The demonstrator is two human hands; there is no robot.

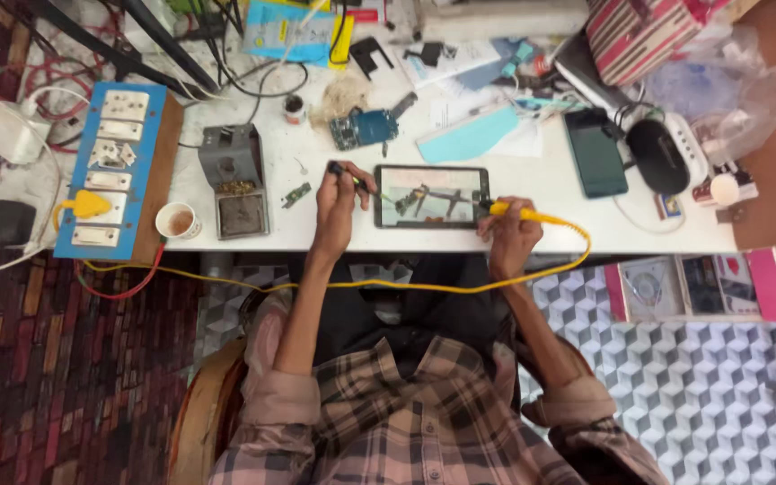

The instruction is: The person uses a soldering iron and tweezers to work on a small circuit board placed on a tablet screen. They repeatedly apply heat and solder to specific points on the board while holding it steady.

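Counter, long and white, fills the upper half of my head view and carries everything I work on. Largest among the loose things is the blue switchboard with white sockets on my far left, then the grey metal soldering stand with a small paper cup just beside it. At the middle lies the small dark-framed tablet with a glossy screen, flat and close to the counter's near edge, between my two hands.

My left hand is clenched round a thin black tool whose tip sits at the tablet's left edge. My right hand grips the yellow-handled soldering iron, its tip at the tablet's right edge; the yellow cable loops back across my lap to the switchboard.

I judge the step in hand to be work along the tablet's rim, heat on one side and a steadying tool on the other. What comes next calls for a steady right wrist, keeping the hot tip on the seam and off the glass.
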